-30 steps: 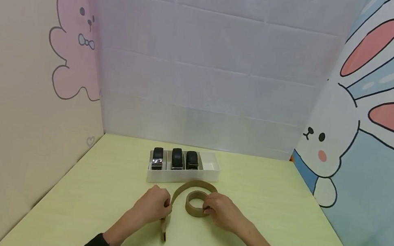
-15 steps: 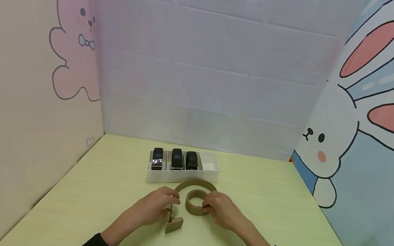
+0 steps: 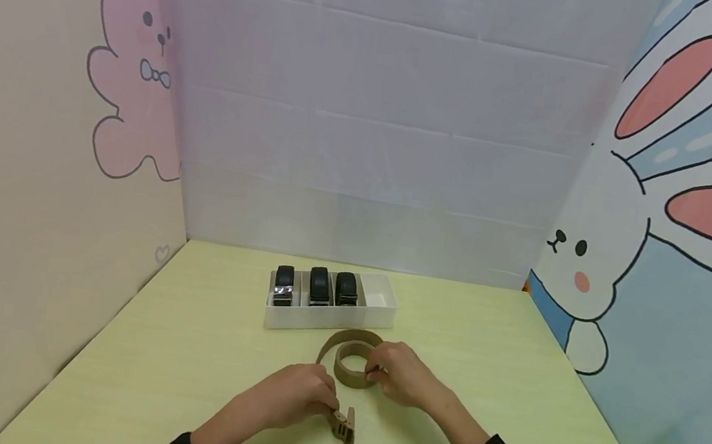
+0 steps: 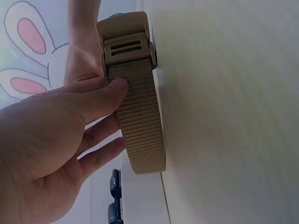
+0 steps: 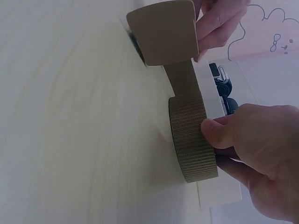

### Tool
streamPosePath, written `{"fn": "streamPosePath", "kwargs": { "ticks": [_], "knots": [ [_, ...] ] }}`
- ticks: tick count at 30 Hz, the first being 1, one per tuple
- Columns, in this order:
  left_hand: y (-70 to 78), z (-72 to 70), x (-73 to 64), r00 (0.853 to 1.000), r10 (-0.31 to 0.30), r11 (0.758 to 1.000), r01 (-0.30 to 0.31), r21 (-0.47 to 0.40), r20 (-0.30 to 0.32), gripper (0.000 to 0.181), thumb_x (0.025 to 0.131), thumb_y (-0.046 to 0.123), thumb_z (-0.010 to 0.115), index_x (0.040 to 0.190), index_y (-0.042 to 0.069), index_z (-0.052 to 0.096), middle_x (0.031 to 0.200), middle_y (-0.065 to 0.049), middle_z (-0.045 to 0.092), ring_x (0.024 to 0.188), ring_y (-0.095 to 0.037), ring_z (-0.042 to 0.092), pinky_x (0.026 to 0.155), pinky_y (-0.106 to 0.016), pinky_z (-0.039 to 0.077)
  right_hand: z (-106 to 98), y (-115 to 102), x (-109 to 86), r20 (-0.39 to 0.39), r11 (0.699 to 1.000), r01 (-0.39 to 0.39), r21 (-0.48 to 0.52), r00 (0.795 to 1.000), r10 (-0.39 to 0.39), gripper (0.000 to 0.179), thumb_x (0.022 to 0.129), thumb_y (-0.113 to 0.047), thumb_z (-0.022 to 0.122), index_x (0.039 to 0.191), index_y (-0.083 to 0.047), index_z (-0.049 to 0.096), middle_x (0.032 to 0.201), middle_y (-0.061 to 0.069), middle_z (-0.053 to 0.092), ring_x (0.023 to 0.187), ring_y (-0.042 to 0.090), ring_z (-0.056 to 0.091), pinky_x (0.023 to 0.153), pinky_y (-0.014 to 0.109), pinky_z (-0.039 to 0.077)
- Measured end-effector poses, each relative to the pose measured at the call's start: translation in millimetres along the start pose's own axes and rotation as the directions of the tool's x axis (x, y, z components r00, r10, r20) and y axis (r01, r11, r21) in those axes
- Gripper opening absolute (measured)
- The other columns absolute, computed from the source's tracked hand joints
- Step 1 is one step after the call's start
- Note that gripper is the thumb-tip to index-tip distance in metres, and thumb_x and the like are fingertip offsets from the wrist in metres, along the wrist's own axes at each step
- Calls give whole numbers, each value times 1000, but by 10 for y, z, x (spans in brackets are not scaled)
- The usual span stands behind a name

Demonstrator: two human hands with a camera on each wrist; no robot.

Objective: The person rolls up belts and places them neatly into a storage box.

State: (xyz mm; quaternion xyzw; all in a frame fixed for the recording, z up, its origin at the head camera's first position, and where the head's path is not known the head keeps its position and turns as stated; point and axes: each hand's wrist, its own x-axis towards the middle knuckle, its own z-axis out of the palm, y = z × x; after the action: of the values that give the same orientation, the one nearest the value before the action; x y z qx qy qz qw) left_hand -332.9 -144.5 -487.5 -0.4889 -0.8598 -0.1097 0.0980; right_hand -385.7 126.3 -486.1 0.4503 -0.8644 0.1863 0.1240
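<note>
A tan webbing belt is partly wound into a coil standing on edge, with one loose turn curving round its far side. Its ribbed weave shows in the left wrist view, where my left hand pinches the strap just below the metal buckle. In the head view, my left hand is at the near left of the coil, with the buckle hanging past the fingertips. My right hand pinches the coil's right side. Its thumb presses the outer layer in the right wrist view, and the other fingers are partly hidden behind the coil.
Behind the belt stands a white divided tray. Three black rolled belts sit in its compartments, a left one, a middle one and a right one. Printed walls enclose the pale yellow table on the sides.
My left hand has moved right and nearer, bringing the strap closer round the coil. The buckle has swung right and turned. My right hand has stayed nearly still on the coil.
</note>
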Motion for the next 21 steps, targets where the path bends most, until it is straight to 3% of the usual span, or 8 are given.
{"fn": "streamPosePath", "kwargs": {
  "ticks": [7,10,13,16,18,21],
  "knots": [
    [264,157,257,994,113,992,-112,56,-5,8,99,31,85,91,29,86,89,18,80,84,10,67,75,-3,45,34,-30,30,3,998,18,59,1000,-18,15,96,7,82,97,-8,87,95,4,84,91,20,80,83,29,64],
    [278,178,312,993,121,993,-121,12,-14,8,99,29,85,91,27,85,87,18,78,81,13,63,76,-1,42,56,-41,28,-1,998,22,65,1000,-22,15,97,5,82,97,-10,86,95,2,84,92,18,79,84,27,64],
    [187,165,313,994,103,988,-105,-117,-24,6,101,27,84,97,23,85,90,15,80,82,12,60,78,-1,43,74,-49,24,-13,997,28,71,1000,-27,14,96,4,83,96,-10,86,93,2,83,92,18,79,84,27,63],
    [23,138,291,996,60,970,-75,-231,-70,6,104,22,83,104,17,87,95,8,83,85,8,64,79,-7,51,86,-51,24,-27,996,44,72,999,-42,15,95,5,84,95,-9,86,92,3,83,90,20,79,83,28,64],
    [-92,128,276,993,19,969,-46,-242,-113,8,103,17,83,109,14,88,102,4,84,90,3,71,81,-13,57,89,-51,26,-30,996,46,74,999,-44,15,94,6,84,95,-9,85,91,4,83,90,21,79,83,28,63],
    [-235,143,275,986,-49,983,20,-184,-157,11,100,12,86,111,11,88,109,0,85,98,-9,77,85,-22,62,94,-53,26,-27,996,42,84,999,-40,13,94,6,85,95,-7,85,92,6,83,89,22,79,81,26,62]
  ]
}}
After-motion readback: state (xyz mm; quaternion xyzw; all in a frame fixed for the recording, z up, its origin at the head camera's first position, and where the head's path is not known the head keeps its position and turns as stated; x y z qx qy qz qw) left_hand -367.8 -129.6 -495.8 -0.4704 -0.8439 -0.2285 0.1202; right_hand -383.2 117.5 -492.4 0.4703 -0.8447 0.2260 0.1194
